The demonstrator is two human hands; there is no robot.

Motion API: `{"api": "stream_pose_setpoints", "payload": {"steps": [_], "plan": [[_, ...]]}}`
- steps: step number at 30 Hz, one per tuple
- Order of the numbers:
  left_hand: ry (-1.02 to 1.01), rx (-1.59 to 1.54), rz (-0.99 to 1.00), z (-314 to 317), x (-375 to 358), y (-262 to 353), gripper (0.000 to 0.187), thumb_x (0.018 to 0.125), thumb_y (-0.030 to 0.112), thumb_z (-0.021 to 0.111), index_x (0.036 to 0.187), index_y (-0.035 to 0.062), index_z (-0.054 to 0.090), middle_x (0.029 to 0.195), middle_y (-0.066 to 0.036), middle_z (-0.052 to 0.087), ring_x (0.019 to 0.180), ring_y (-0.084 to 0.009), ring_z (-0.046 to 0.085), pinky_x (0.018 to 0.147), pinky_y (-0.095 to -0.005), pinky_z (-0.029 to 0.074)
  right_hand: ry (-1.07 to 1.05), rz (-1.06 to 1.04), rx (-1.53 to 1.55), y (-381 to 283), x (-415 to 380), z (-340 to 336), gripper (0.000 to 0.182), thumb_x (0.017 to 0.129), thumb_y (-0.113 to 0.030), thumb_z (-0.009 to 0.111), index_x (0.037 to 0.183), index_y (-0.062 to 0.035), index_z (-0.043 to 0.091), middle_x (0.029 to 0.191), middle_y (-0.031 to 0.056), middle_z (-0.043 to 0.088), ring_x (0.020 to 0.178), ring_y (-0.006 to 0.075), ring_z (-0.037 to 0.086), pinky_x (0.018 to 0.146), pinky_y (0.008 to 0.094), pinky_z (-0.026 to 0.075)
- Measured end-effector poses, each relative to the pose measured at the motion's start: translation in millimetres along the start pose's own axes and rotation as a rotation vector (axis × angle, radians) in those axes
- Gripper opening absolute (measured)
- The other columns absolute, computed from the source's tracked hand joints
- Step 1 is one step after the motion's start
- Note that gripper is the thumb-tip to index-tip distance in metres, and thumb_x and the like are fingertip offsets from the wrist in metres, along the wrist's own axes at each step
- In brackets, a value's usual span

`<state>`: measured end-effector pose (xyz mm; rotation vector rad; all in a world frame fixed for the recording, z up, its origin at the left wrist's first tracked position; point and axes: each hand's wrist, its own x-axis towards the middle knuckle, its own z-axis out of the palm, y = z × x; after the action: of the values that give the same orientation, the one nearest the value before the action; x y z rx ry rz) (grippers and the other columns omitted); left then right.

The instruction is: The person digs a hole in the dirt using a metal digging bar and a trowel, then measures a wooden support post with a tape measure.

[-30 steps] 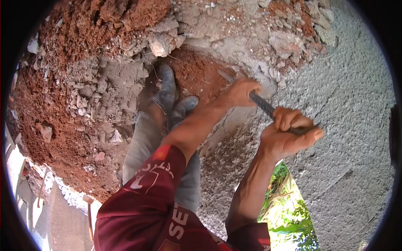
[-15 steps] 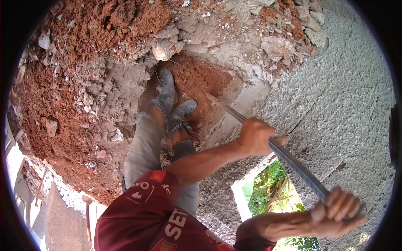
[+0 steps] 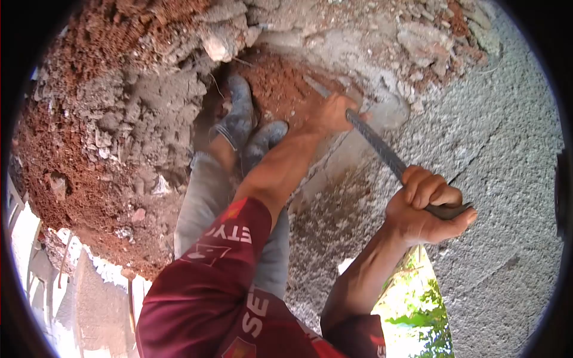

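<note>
A long dark metal digging bar (image 3: 379, 145) slants from the upper middle down to the right. My left hand (image 3: 332, 113) is closed around it near its lower end. Beyond that hand, the bar's narrow tip reaches the red soil (image 3: 280, 74) in the pit; whether it is sunk in cannot be made out. Around the bar's upper end, my right hand (image 3: 427, 206) is closed palm up, its thumb stretched along the end. Below the soil stand my grey, dirt-covered boots (image 3: 240, 110), close together in the hollow.
A rough grey plastered wall (image 3: 507, 167) rises on the right, with a bright opening (image 3: 418, 298) showing greenery. Broken concrete and rubble (image 3: 143, 113) with red earth (image 3: 54, 143) bank up on the left. A concrete ledge (image 3: 331, 161) runs beside the boots.
Both hands have moved up the view with the bar, the right one also leftward. The bar's tip has shifted from near the ledge farther into the soil corner. The grip remains on both sides.
</note>
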<state>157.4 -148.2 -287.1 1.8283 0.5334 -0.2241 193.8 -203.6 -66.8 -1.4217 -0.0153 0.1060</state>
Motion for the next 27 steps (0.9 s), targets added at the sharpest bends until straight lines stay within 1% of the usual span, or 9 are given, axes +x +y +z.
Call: {"api": "stream_pose_setpoints", "payload": {"steps": [3,6,9,12,15,19,20,24,27], "plan": [[-0.131,-0.212,0.101,-15.6,-1.9,5.3,0.056,0.077,0.049,0.069,0.051,0.0024,0.052,0.055,-0.015,0.053,0.058,-0.0312,0.057,0.073,-0.0422,0.048,-0.144,-0.013,-0.022,-29.1,2.2,14.8,0.060,0.098,-0.054,0.019,0.053,-0.0164,0.030,0.039,-0.0010,0.029,0.033,0.0102,0.025,0.034,0.0280,0.022],[0.133,-0.223,0.269,1.4,-45.3,39.2,0.060,0.082,0.047,0.066,0.041,0.0113,0.043,0.036,-0.002,0.038,0.031,-0.0154,0.039,0.033,-0.0345,0.035,-0.265,0.102,0.017,-102.4,35.4,11.5,0.052,0.099,-0.047,0.028,0.054,-0.0207,0.027,0.044,-0.0048,0.026,0.037,0.0084,0.021,0.037,0.0279,0.022],[0.303,-0.243,0.406,-4.7,-88.2,109.2,0.057,0.083,0.042,0.066,0.040,0.0154,0.039,0.034,0.000,0.035,0.030,-0.0132,0.037,0.032,-0.0332,0.030,-0.072,0.002,-0.071,-196.4,28.6,-0.4,0.040,0.098,-0.038,0.042,0.063,-0.0173,0.037,0.048,-0.0046,0.036,0.039,0.0077,0.028,0.039,0.0270,0.027],[0.269,-0.292,0.457,-28.2,-98.9,171.7,0.054,0.079,0.040,0.070,0.041,0.0151,0.041,0.037,-0.001,0.039,0.033,-0.0154,0.042,0.037,-0.0329,0.035,-0.389,-0.021,-0.010,-262.9,27.7,7.1,0.044,0.094,-0.051,0.040,0.067,-0.0164,0.041,0.047,-0.0065,0.035,0.037,0.0072,0.032,0.041,0.0262,0.031],[0.192,-0.306,0.471,-23.8,-64.5,160.8,0.046,0.077,0.036,0.072,0.045,0.0135,0.048,0.042,-0.003,0.047,0.040,-0.0167,0.049,0.042,-0.0328,0.039,-0.278,-0.109,-0.082,-197.7,35.3,9.1,0.049,0.094,-0.053,0.038,0.061,-0.0166,0.036,0.045,-0.0046,0.032,0.037,0.0083,0.028,0.040,0.0276,0.028],[-0.029,-0.285,0.229,62.5,40.1,-54.7,0.010,0.072,0.022,0.071,0.078,0.0142,0.071,0.066,-0.011,0.064,0.056,-0.0280,0.061,0.060,-0.0368,0.051,-0.176,-0.026,-0.146,18.8,54.9,-8.7,0.056,0.094,-0.055,0.036,0.053,-0.0169,0.030,0.041,-0.0020,0.028,0.036,0.0097,0.024,0.040,0.0293,0.023],[-0.011,-0.077,0.441,58.1,44.9,-65.2,0.014,0.072,0.024,0.072,0.084,0.0166,0.072,0.069,-0.012,0.065,0.056,-0.0294,0.060,0.065,-0.0390,0.051,-0.087,-0.013,-0.184,20.6,55.4,7.8,0.058,0.094,-0.056,0.035,0.052,-0.0172,0.029,0.039,-0.0027,0.025,0.034,0.0098,0.023,0.038,0.0288,0.022],[0.270,-0.212,0.388,75.3,36.7,-76.6,0.035,0.076,0.038,0.071,0.061,0.0062,0.065,0.064,-0.013,0.062,0.070,-0.0353,0.062,0.077,-0.0422,0.050,0.005,0.125,-0.133,7.3,31.2,21.2,0.061,0.094,-0.058,0.029,0.050,-0.0161,0.028,0.036,-0.0018,0.024,0.031,0.0110,0.018,0.034,0.0297,0.016],[-0.141,-0.205,0.069,16.8,3.8,-20.9,0.053,0.080,0.049,0.066,0.050,0.0058,0.057,0.056,-0.011,0.057,0.058,-0.0326,0.059,0.071,-0.0430,0.050,-0.155,0.060,-0.115,-12.3,4.3,17.2,0.059,0.096,-0.054,0.025,0.051,-0.0163,0.030,0.038,-0.0012,0.028,0.034,0.0108,0.022,0.035,0.0295,0.019]]}}
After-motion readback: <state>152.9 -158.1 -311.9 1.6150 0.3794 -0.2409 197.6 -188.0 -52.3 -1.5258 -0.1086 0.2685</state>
